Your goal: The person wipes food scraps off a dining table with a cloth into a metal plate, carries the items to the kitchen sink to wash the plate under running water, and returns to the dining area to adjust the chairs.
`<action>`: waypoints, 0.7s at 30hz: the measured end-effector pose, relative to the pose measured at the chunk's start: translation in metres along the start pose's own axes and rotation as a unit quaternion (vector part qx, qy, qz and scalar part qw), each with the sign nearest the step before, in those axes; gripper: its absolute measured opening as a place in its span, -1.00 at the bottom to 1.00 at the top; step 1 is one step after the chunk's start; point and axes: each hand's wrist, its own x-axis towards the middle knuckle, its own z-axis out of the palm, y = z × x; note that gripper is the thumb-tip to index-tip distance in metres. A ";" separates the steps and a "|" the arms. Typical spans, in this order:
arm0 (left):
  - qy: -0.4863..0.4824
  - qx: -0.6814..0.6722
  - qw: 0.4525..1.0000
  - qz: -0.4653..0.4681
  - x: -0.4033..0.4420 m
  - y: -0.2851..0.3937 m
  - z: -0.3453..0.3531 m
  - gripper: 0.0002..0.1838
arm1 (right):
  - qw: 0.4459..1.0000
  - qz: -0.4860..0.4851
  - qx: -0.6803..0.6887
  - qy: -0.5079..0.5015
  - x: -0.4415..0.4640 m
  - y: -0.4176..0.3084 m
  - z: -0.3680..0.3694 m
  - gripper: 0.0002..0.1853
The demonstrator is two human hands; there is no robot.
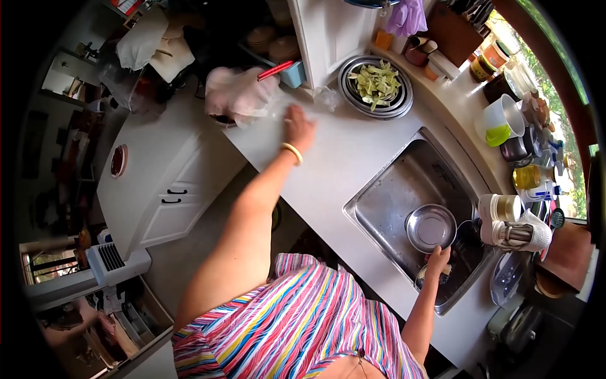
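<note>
My left hand, with a pale bangle at the wrist, reaches over the light countertop. Its fingers look loosely spread and nothing shows in them. Close by on its left is a pinkish plastic bag; a small crumpled clear bag lies to its right. Down at the sink, my right hand grips the rim of a shallow round metal bowl, which is tilted above the basin floor. Beneath that hand sits another dish, partly hidden.
Chopped green leaves fill a metal colander at the back of the counter. Jars, cups and bottles line the window ledge, including a white container. A cutlery holder stands at the sink's right edge. Red-handled scissors or a similar tool rests near the bag.
</note>
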 end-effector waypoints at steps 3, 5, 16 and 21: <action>-0.045 -0.221 0.946 0.233 -0.092 0.106 -0.012 -0.38 | 0.998 -0.009 -0.054 0.002 0.005 0.005 0.011 -0.86; -0.218 -0.325 0.842 0.370 -0.135 0.164 -0.062 -0.62 | 0.930 -0.275 -0.223 0.093 0.016 0.012 0.019 -0.82; -0.158 -0.275 0.899 0.301 -0.096 0.167 -0.100 -0.34 | 0.887 -0.226 -0.392 -0.093 -0.015 -0.117 0.076 -0.67; -0.143 -0.323 0.864 0.357 -0.060 0.126 -0.118 -0.90 | 0.905 -0.370 -0.136 -0.161 -0.046 -0.178 0.088 -0.33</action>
